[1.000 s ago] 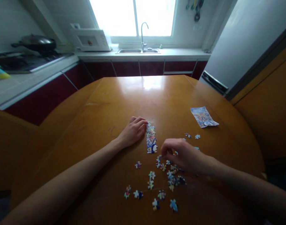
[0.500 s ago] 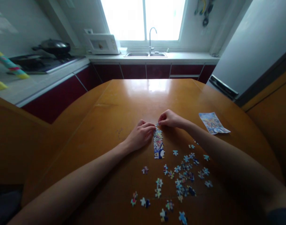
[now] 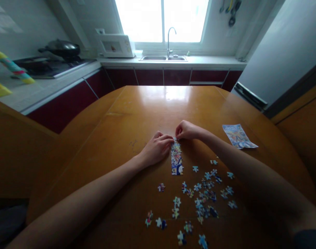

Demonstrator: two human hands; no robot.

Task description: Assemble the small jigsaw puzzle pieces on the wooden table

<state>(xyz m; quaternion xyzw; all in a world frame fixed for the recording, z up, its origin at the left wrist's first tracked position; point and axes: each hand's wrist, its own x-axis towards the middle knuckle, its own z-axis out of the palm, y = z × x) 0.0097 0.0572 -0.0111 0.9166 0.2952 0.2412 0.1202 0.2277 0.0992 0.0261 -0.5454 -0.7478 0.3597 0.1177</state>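
A narrow strip of joined jigsaw puzzle pieces (image 3: 176,159) lies flat on the wooden table. My left hand (image 3: 159,148) rests along its left side, fingers bent and fingertips pressed on its upper left edge. At the strip's far end, my right hand (image 3: 186,130) is closed in a pinch on a small jigsaw piece (image 3: 175,139), mostly hidden by the fingertips. The two hands' fingertips almost meet there. Many loose jigsaw pieces (image 3: 206,195) are scattered nearer to me, right of and below the strip.
A creased printed picture sheet (image 3: 239,136) lies right of my right forearm. The table (image 3: 137,110) reaches toward a counter with a sink (image 3: 154,58) and a white microwave (image 3: 116,46). A pan (image 3: 61,48) sits on the stove at left; a fridge (image 3: 279,52) stands at right.
My right fingertips have come slightly closer to the strip's far end and my left fingers. My left hand keeps its place on the strip. The whole view has shifted a little.
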